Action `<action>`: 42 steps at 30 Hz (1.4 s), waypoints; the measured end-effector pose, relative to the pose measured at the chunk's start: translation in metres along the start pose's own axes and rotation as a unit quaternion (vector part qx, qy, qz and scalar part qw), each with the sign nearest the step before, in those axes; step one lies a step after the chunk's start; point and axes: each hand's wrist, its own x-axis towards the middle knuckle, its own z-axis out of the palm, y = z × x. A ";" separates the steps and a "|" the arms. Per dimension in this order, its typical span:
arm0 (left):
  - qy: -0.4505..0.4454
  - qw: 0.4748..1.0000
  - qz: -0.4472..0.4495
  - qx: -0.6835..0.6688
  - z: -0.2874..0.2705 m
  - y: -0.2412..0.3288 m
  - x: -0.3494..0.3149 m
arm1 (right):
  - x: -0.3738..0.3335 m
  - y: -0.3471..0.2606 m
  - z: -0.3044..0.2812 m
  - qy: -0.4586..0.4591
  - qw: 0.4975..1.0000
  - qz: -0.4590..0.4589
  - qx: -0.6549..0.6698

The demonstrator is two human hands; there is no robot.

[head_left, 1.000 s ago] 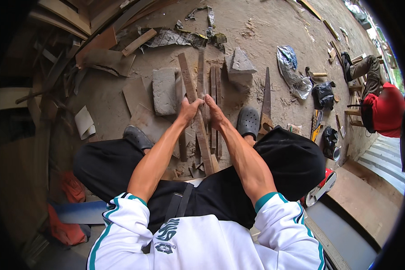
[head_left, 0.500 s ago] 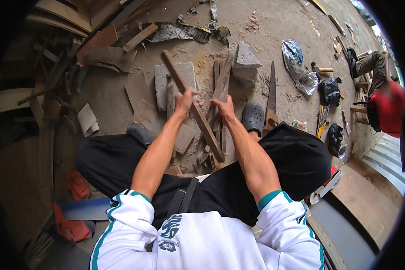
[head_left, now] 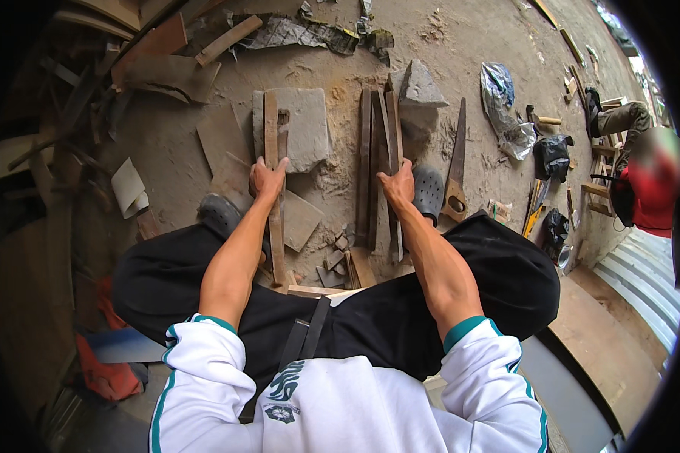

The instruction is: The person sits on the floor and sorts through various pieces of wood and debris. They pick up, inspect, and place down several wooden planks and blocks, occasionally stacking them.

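Note:
My left hand [head_left: 268, 180] is closed round a long wooden strip [head_left: 271, 124], which points away from me over the left part of a grey concrete block [head_left: 306, 128]. A shorter-looking piece of wood [head_left: 283, 128] stands against it. My right hand [head_left: 397, 183] grips a wooden strip [head_left: 394, 124] from its right side, thumb toward the middle. To the left of that strip, darker wooden strips [head_left: 366, 166] lie side by side, also pointing away from me. A second concrete block [head_left: 421, 87] sits at their far end. Both hands are well apart, with bare ground between them.
A handsaw [head_left: 456, 162] lies right of my right shoe [head_left: 428, 189]. Small wood offcuts [head_left: 336, 260] are scattered between my legs. Boards and scrap wood [head_left: 159, 75] pile up at left. A crumpled plastic bag [head_left: 502, 109] and black bags [head_left: 553, 157] lie at right, near another person [head_left: 650, 181].
My left hand has moved left with its strip, which was slanted across the middle and now lies straight beside the block's wood. My right hand's strip has straightened and shifted right.

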 end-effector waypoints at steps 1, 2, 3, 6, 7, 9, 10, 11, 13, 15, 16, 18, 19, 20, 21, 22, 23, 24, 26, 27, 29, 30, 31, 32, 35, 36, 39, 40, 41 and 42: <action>-0.024 1.000 0.011 0.007 -0.005 0.008 -0.007 | 0.001 0.003 0.000 0.014 1.000 -0.002 -0.010; -0.040 0.999 0.018 0.016 -0.013 0.012 -0.012 | 0.002 0.001 0.001 0.023 1.000 -0.011 -0.017; -0.033 0.999 0.027 0.017 -0.010 0.005 -0.012 | 0.004 0.000 0.003 0.033 0.999 -0.019 -0.025; -0.028 0.998 0.047 0.012 -0.004 0.003 -0.014 | 0.010 0.010 0.005 0.034 0.998 -0.052 -0.010; -0.035 0.998 0.047 0.006 -0.003 0.007 -0.015 | 0.011 0.015 0.006 0.033 0.997 -0.070 -0.004; -0.024 0.994 0.099 -0.027 -0.001 0.028 -0.017 | 0.018 0.023 0.010 0.013 0.996 -0.087 0.012; -0.067 0.993 0.093 -0.033 0.001 0.040 -0.017 | 0.023 0.027 0.011 0.004 0.995 -0.097 0.022; -0.112 0.989 0.087 -0.041 -0.004 0.064 -0.019 | 0.024 0.029 0.011 0.012 0.995 -0.097 0.029; -0.167 0.982 0.077 -0.053 0.000 0.097 -0.023 | 0.024 0.025 0.007 0.041 0.996 -0.072 0.007; -0.192 0.977 0.072 -0.065 0.018 0.122 -0.022 | 0.020 0.027 0.006 0.068 0.996 -0.060 -0.005; -0.185 0.979 0.067 -0.059 0.027 0.130 -0.023 | 0.018 0.027 0.010 0.080 0.995 -0.062 -0.006; -0.169 0.983 0.059 -0.051 0.046 0.144 -0.024 | 0.013 0.023 0.014 0.107 0.993 -0.051 -0.021; -0.181 0.982 0.022 -0.038 0.052 0.151 -0.024 | 0.010 0.021 0.013 0.105 0.994 -0.027 -0.030; -0.191 0.981 0.006 -0.029 0.060 0.151 -0.022 | 0.006 0.015 0.011 0.101 0.994 -0.002 -0.039; -0.202 0.979 -0.009 -0.019 0.069 0.151 -0.019 | 0.002 0.012 0.012 0.099 0.994 0.027 -0.045; -0.212 0.977 -0.024 -0.008 0.078 0.150 -0.015 | -0.001 0.010 0.012 0.097 0.992 0.055 -0.052; -0.215 0.975 -0.041 -0.030 0.082 0.149 -0.015 | -0.004 0.014 0.013 0.093 0.990 0.089 -0.058; -0.218 0.973 -0.058 -0.050 0.086 0.148 -0.016 | -0.004 0.020 0.015 0.077 0.990 0.104 -0.061; -0.199 0.975 -0.059 -0.078 0.089 0.144 -0.018 | -0.006 0.029 0.021 0.046 0.988 0.132 -0.064; -0.177 0.979 -0.043 -0.086 0.089 0.141 -0.020 | -0.006 0.031 0.023 0.053 0.987 0.140 -0.060; -0.154 0.983 -0.005 -0.100 0.081 0.136 -0.020 | -0.010 0.036 0.030 0.063 0.984 0.158 -0.055; -0.139 0.985 0.011 -0.100 0.072 0.137 -0.020 | -0.013 0.038 0.032 0.088 0.984 0.147 -0.058; -0.163 0.980 0.010 -0.111 0.061 0.137 -0.017 | -0.013 0.038 0.035 0.114 0.982 0.135 -0.062; -0.180 0.976 0.011 -0.125 0.050 0.139 -0.010 | -0.011 0.036 0.037 0.141 0.981 0.115 -0.063; -0.119 0.985 0.025 -0.121 0.052 0.120 -0.002 | -0.020 0.058 0.037 0.166 0.977 -0.085 -0.105; -0.121 0.984 0.027 -0.125 0.044 0.122 -0.002 | -0.024 0.058 0.032 0.130 0.979 -0.123 -0.098; -0.120 0.980 0.018 -0.156 0.038 0.118 0.003 | -0.036 0.064 0.033 0.050 0.990 -0.105 -0.078; -0.115 0.978 0.016 -0.175 0.039 0.114 0.005 | -0.038 0.066 0.035 -0.014 0.995 -0.083 -0.062; -0.107 0.977 0.016 -0.185 0.040 0.109 0.007 | -0.043 0.055 0.030 -0.092 0.989 -0.018 -0.110; -0.100 0.975 0.016 -0.195 0.042 0.104 0.009 | -0.043 0.062 0.038 -0.111 0.987 -0.027 -0.116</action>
